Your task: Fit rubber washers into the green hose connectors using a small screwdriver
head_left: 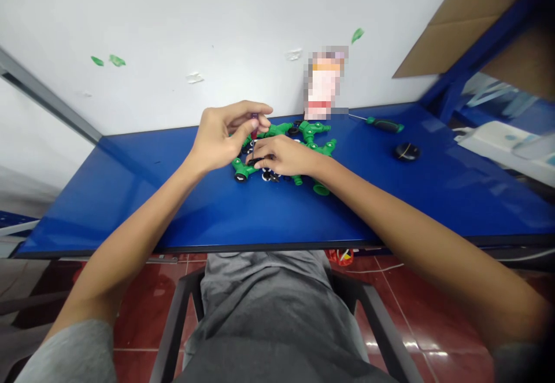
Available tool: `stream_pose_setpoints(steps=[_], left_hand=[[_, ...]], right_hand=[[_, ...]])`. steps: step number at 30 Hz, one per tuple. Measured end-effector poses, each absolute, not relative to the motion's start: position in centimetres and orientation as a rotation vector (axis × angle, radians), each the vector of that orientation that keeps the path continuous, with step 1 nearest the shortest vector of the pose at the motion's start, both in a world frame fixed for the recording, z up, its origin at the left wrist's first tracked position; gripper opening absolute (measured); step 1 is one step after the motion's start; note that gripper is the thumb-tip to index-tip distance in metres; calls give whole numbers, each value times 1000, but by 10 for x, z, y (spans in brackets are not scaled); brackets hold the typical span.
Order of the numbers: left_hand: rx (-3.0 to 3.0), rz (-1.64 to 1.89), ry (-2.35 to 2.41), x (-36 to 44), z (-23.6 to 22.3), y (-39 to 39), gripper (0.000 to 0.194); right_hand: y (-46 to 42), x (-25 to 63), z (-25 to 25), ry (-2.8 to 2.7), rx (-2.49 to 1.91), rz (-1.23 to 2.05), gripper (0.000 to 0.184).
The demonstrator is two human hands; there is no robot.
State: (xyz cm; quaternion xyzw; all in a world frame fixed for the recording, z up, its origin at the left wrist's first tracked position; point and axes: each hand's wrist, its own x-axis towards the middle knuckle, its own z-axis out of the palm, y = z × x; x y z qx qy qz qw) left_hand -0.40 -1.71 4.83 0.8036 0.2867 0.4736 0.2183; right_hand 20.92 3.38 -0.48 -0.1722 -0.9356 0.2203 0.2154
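Note:
Several green plastic pipe fittings [310, 131] lie in a loose heap on the blue tabletop [173, 198], mixed with black and white rings [266, 176]. My left hand [223, 138] is above the heap, with its fingertips pinching a small purple-red part [254, 122]. My right hand [281, 157] is low over the middle of the heap and pinches a small black part [255, 161]. The two hands are close together but not touching. Part of the heap is hidden under them.
A screwdriver with a green and black handle [385, 124] and a round black object [406, 151] lie to the right. A pixelated upright item [323, 85] stands at the back by the white wall. A white appliance [498, 140] and cardboard [459, 24] sit at upper right.

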Motion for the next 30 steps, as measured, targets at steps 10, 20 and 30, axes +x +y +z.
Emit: stream_pose_setpoints(steps=[10, 20, 30], left_hand=[[2225, 1403, 921, 0, 56, -20, 38], [2223, 1293, 875, -6, 58, -19, 40], [2172, 1228, 832, -11, 59, -21, 49]], right_hand=[[30, 210, -1, -2628, -459, 609, 31], [25, 207, 3, -2660, -485, 549, 26], [27, 206, 2, -2687, -520, 558, 27]])
